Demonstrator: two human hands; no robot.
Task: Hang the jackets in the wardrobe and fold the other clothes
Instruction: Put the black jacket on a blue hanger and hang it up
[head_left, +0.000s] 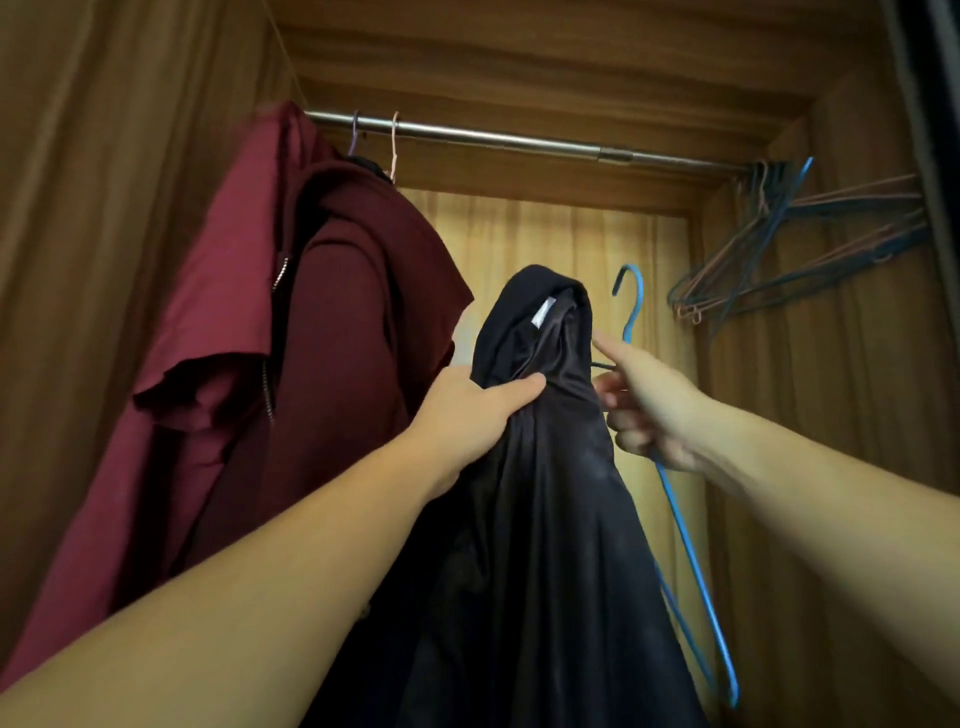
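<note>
A black jacket (540, 519) with a shiny lining hangs from my grip in front of the open wardrobe. My left hand (467, 410) is shut on its collar area, thumb across the fabric. My right hand (649, 410) holds a blue wire hanger (685, 551) beside the jacket, with the index finger pointing at the collar. The hanger's hook stands up to the right of the collar, below the metal rail (519, 137). A maroon zip jacket (311, 338) hangs on the rail at the left.
A bunch of several empty wire hangers (800, 249) hangs at the rail's right end against the wooden side wall (831, 415). Two hanger hooks (374, 135) sit on the rail at the left. The rail between them is bare.
</note>
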